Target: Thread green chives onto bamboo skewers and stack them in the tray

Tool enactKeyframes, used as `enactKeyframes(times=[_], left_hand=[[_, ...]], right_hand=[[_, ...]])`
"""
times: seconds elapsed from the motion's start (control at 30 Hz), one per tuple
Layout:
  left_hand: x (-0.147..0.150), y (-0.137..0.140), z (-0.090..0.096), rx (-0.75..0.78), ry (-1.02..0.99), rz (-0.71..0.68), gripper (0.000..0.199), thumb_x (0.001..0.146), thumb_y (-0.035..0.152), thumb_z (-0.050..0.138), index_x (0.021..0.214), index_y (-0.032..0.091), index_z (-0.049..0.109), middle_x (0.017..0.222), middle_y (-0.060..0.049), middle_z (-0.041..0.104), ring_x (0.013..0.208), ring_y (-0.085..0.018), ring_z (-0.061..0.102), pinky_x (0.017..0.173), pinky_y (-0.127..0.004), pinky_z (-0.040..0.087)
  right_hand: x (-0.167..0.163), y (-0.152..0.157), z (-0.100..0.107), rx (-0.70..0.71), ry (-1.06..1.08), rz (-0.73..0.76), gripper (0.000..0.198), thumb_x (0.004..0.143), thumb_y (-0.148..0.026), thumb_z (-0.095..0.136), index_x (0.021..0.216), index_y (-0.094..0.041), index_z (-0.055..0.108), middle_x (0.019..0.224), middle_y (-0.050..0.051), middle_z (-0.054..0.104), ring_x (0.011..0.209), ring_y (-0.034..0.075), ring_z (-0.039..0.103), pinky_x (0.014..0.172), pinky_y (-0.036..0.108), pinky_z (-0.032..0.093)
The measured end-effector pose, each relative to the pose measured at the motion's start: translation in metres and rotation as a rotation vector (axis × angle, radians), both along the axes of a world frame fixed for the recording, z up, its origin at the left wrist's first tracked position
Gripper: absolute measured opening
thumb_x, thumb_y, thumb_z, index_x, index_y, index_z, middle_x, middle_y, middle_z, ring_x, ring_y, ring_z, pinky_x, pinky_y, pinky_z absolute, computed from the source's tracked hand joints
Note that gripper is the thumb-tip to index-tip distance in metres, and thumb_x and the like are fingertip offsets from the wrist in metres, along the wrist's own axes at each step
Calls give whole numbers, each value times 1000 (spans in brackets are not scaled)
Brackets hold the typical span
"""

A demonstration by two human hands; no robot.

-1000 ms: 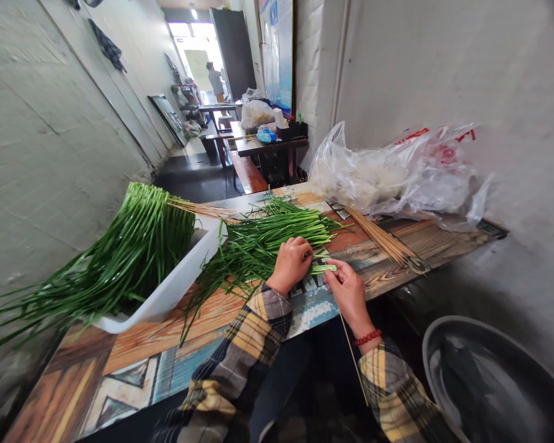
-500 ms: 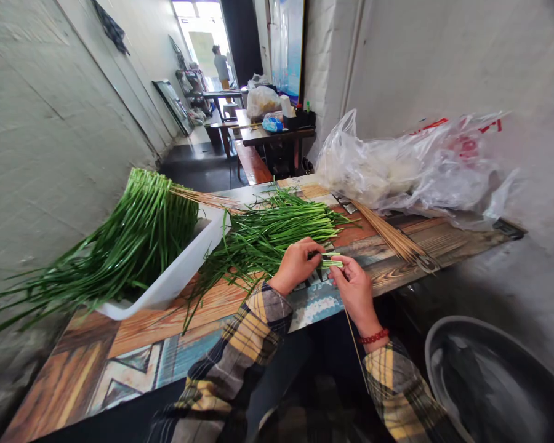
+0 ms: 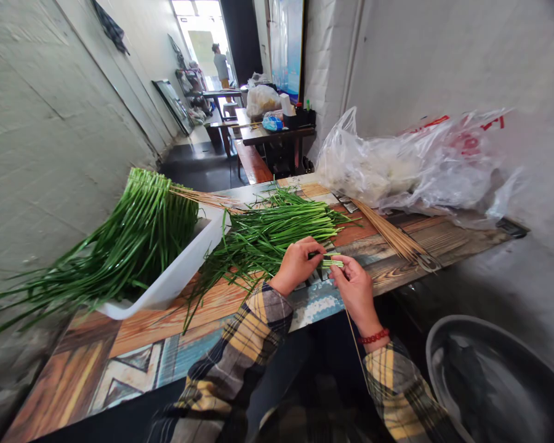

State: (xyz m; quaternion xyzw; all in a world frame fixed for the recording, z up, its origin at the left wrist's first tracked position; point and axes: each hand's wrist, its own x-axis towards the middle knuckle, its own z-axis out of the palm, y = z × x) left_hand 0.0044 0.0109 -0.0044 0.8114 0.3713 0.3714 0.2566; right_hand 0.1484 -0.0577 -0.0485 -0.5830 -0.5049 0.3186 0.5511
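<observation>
My left hand grips a small bunch of green chive stalks near their pale cut ends, at the table's near edge. My right hand pinches those cut ends and holds a thin bamboo skewer that runs down past my wrist. A loose pile of chives lies on the table just behind my left hand. A white tray at the left holds chives threaded on skewers.
A bundle of bare bamboo skewers lies on the patterned wooden table to the right. A clear plastic bag sits against the wall. A metal basin stands low right. Far down the corridor are tables and a person.
Compared with a second ago the view has shifted slightly; my hands have moved a little to the right with the chive stalks. In the last half second nothing visibly moved.
</observation>
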Motion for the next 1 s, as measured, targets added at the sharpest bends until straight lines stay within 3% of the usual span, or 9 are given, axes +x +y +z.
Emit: enactKeyframes(times=[1.0], left_hand=[[0, -1, 0, -8, -9, -4, 14, 78, 10, 57, 78, 16, 69, 81, -2, 63, 76, -13, 58, 71, -23, 45]], right_hand=[[0, 1, -2, -2, -7, -12, 32, 82, -39, 57, 105, -17, 64, 63, 0, 62, 55, 14, 57, 54, 25, 44]])
